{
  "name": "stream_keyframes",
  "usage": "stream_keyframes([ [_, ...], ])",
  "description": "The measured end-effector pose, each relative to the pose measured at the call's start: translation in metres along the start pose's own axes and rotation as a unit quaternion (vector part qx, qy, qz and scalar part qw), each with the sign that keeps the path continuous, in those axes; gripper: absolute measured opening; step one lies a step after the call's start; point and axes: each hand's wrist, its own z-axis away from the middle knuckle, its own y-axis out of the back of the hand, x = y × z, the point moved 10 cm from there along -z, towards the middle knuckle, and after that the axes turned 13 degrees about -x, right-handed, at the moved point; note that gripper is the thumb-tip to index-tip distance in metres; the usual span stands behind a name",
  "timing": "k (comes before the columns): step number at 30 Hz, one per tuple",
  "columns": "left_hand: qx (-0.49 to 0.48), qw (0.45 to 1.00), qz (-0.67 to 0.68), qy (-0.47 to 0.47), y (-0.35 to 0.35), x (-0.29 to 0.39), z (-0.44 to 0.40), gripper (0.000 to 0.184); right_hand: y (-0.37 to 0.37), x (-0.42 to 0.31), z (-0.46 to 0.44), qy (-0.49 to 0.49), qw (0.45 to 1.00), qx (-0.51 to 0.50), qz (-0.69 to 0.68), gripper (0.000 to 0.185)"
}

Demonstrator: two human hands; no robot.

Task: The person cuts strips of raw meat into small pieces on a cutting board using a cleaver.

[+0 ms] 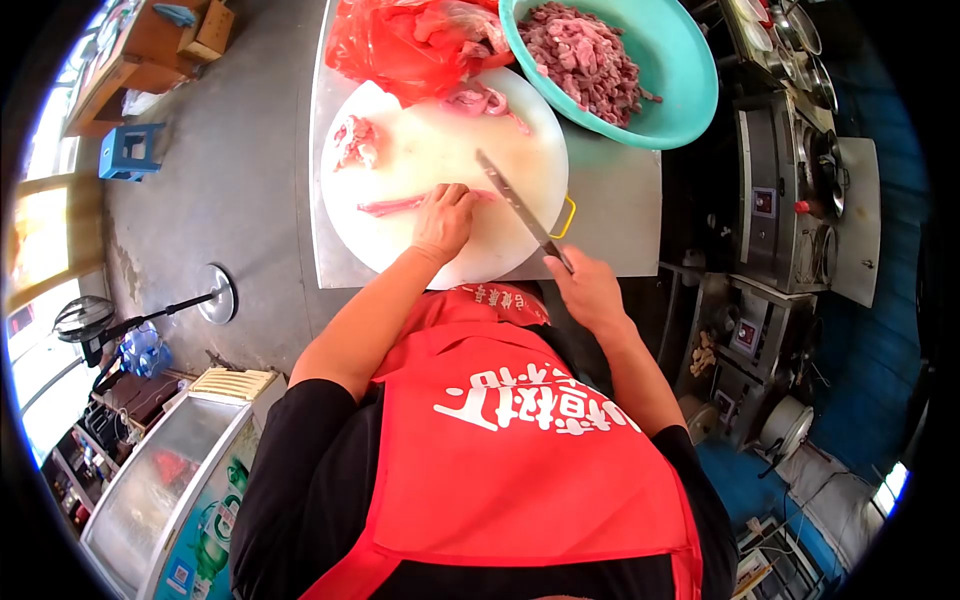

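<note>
My left hand point(447, 220) presses down on a long, thin strip of raw meat point(390, 206) lying across the round white cutting board point(400, 130). In my right hand point(588, 290) is a kitchen knife point(520, 208), held by its dark handle. Its blade points up and left over the board, close to the right end of the strip. A small heap of meat trimmings point(356, 142) lies at the board's left, and another piece of meat point(476, 100) is near its far edge. My left fingers are curled over the strip, hiding part of it.
Beyond the board sits a red plastic bag point(410, 45). A turquoise basin point(675, 70) of cut meat point(585, 62) stands at the far right of the metal table point(615, 215). A yellow handle point(566, 216) sticks out from the board. Cooking equipment point(775, 190) lines the right side.
</note>
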Motion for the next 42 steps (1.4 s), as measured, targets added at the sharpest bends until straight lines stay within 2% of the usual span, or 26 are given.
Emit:
stream_keyframes([
  [1,-0.01,1.0,0.015,0.002,-0.007,-0.006,0.0,0.028,-0.003,-0.001,-0.004,-0.003,1.0,0.001,0.0,0.03],
  [3,-0.028,0.999,0.045,0.008,-0.018,-0.013,-0.002,0.029,-0.004,-0.022,-0.009,0.065,0.995,0.029,0.073,0.027],
  [5,-0.003,0.995,-0.103,-0.001,0.013,0.014,-0.004,0.031,-0.009,-0.028,-0.02,0.061,0.994,0.015,0.088,0.026],
  [6,-0.01,0.996,-0.09,0.009,0.011,0.01,-0.004,0.041,-0.012,-0.031,-0.025,0.059,0.993,0.001,0.105,0.026],
  [12,0.007,0.995,-0.095,0.027,0.015,0.013,-0.002,0.03,-0.018,-0.015,-0.04,0.078,0.99,-0.023,0.118,0.024],
  [18,0.031,0.997,-0.058,0.027,0.018,0.009,0.004,0.026,-0.005,0.069,0.018,-0.011,0.986,-0.078,0.144,0.025],
  [22,0.045,0.998,-0.032,0.023,0.025,0.003,0.011,0.024,0.001,0.079,0.026,-0.045,0.987,-0.13,0.086,0.025],
  [25,0.033,0.995,-0.095,0.026,0.024,0.005,0.009,0.026,-0.002,0.05,0.006,-0.015,0.993,-0.076,0.09,0.025],
  [27,0.037,0.994,-0.093,0.032,0.021,0.003,0.009,0.032,-0.002,0.008,-0.009,0.059,0.988,-0.019,0.144,0.024],
  [30,0.029,0.988,-0.14,0.049,0.022,0.006,0.006,0.039,-0.014,-0.027,-0.031,0.099,0.985,-0.015,0.139,0.024],
  [34,-0.005,0.989,-0.132,0.061,0.015,-0.001,0.008,0.045,-0.017,-0.03,-0.042,0.102,0.985,-0.037,0.135,0.023],
  [39,0.038,0.991,-0.121,0.046,0.022,0.006,0.01,0.052,0.002,-0.019,-0.031,0.095,0.985,-0.05,0.137,0.024],
  [42,0.033,0.994,-0.097,0.045,0.022,0.005,0.009,0.047,0.011,-0.011,-0.025,0.074,0.989,-0.012,0.13,0.026],
])
